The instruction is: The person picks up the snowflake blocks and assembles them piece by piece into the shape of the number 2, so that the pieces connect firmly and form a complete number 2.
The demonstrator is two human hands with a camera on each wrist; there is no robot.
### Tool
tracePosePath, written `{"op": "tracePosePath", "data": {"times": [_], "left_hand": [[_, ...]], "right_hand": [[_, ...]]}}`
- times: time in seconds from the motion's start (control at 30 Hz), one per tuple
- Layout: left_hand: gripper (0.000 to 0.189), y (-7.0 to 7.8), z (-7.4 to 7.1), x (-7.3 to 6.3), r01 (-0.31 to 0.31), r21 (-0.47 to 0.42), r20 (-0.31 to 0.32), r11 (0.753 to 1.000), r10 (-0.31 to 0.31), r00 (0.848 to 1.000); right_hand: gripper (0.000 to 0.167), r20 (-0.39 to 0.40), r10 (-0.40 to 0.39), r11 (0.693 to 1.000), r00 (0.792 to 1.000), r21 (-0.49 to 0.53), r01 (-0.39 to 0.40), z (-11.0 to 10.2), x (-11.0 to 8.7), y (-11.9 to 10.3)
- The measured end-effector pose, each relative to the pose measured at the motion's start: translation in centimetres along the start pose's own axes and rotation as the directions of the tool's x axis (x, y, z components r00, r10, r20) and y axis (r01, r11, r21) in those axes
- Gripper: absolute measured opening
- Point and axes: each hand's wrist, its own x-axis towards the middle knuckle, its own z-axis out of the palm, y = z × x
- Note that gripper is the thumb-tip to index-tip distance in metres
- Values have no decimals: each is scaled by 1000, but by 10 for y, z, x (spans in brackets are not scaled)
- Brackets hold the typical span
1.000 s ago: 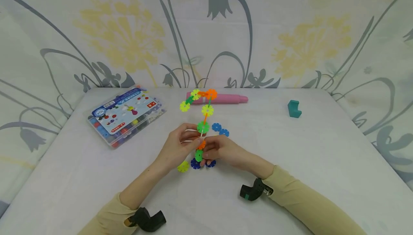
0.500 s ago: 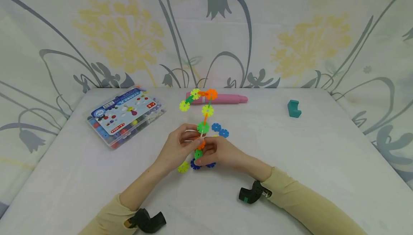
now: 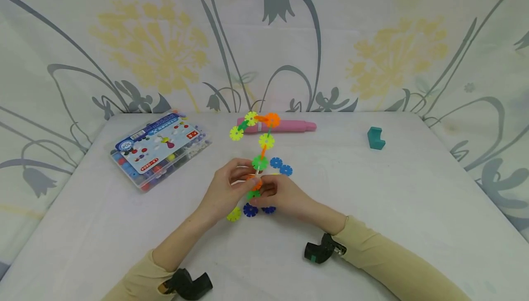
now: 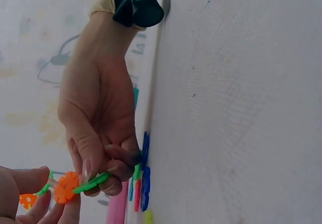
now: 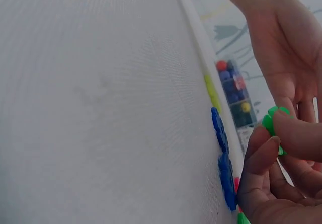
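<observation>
A chain of notched snowflake building discs in yellow, orange and green (image 3: 260,162) rises from between my hands and bends left at its far top. My left hand (image 3: 225,190) holds its lower part at an orange disc (image 4: 66,188), thumb on one side and fingers on the other. My right hand (image 3: 287,190) pinches a green disc (image 5: 274,123) between thumb and fingers at the near end. That green disc meets the orange one's edge in the left wrist view (image 4: 92,182). Fingers partly hide this joint in the head view.
Loose discs lie around the hands: a yellow one (image 3: 233,214), navy ones (image 3: 250,210) and light blue ones (image 3: 276,162). Behind stand a pink tube-shaped container (image 3: 285,127) and, left, a clear case of colourful pieces (image 3: 159,147). A teal block (image 3: 376,138) sits right.
My right thumb has come across the green disc, which has tilted and shifted slightly up toward the orange disc. The left hand has barely moved and keeps its hold.
</observation>
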Motion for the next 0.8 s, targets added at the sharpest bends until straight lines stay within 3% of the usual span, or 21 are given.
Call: {"op": "tracePosePath", "data": {"times": [0.13,0.5,0.67,0.8], "left_hand": [[34,0,-1,0,-6,15,-12,1000,6,1000],[35,1,1,0,1,-24,16,1000,-1,1000],[36,2,2,-1,14,-35,21,999,-14,1000],[37,2,3,-1,21,-38,19,999,-21,1000]], "right_hand": [[22,36,14,996,999,87,-17,-3,0,1],[32,131,21,952,991,301,-60,-4,-1,2],[37,136,40,945,990,318,-81,-3,0,2],[41,113,52,957,992,280,-82,0,0,1]]}}
